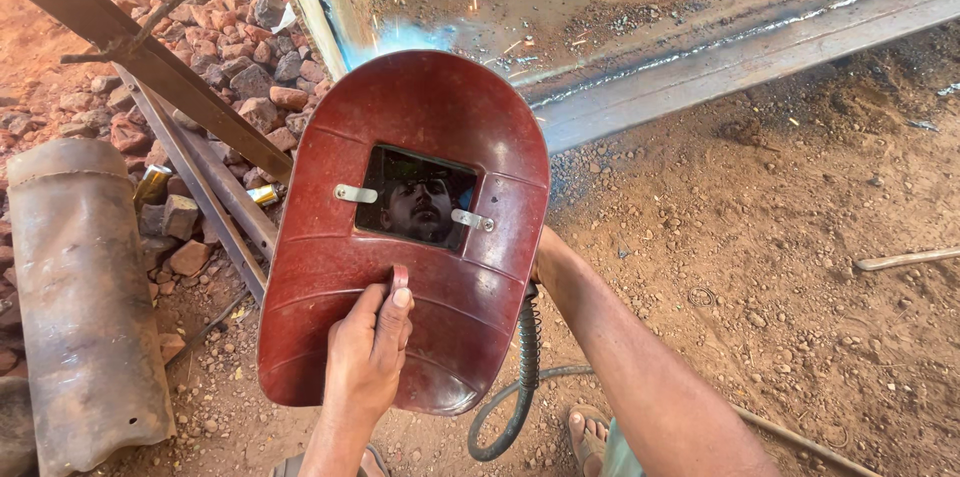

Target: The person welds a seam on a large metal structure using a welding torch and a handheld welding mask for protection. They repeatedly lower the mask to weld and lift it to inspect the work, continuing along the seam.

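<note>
Left hand [368,352] fingers grip a red welding shield [400,237] by its handle; the right hand is hidden behind it, beside a blue arc glow [410,37] on a steel frame [740,57].

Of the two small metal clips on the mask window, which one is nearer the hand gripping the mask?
The clip at the window's lower right is nearer the left hand, which holds the red welding mask by its handle; the other clip sits higher, at the window's left edge.
</note>
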